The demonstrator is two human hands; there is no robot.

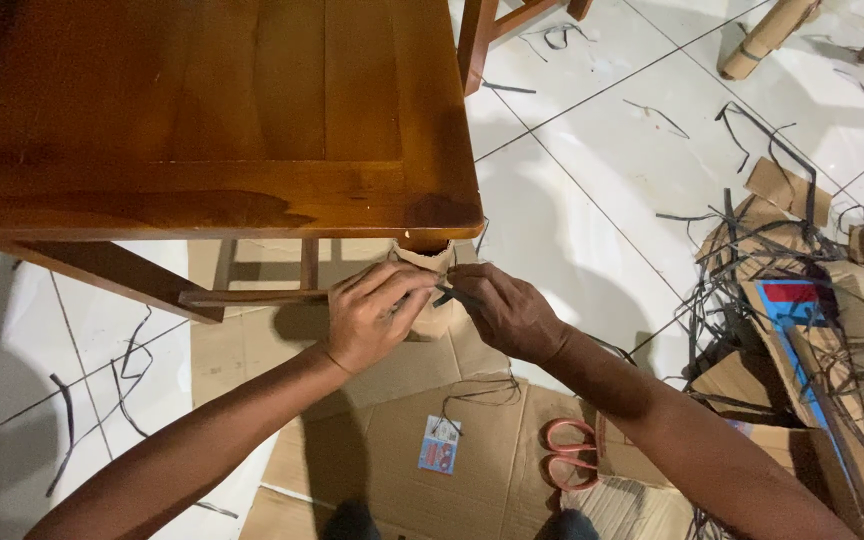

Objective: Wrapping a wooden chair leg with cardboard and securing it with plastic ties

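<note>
A brown wooden chair (222,110) fills the upper left, seen from above. Under its front right corner, one leg is wrapped in brown cardboard (430,262). My left hand (377,315) presses against that wrapped leg with its fingers curled around it. My right hand (502,310) is on the leg's other side and pinches a thin dark strap (449,295) that runs between the two hands. Both hands touch the cardboard wrap.
Flattened cardboard sheets (392,450) lie on the white tiled floor below the hands, with pink-handled scissors (569,452) and a small tag (440,444) on them. A tangle of dark straps and cardboard pieces (792,300) lies at the right. A cardboard tube (767,38) is at top right.
</note>
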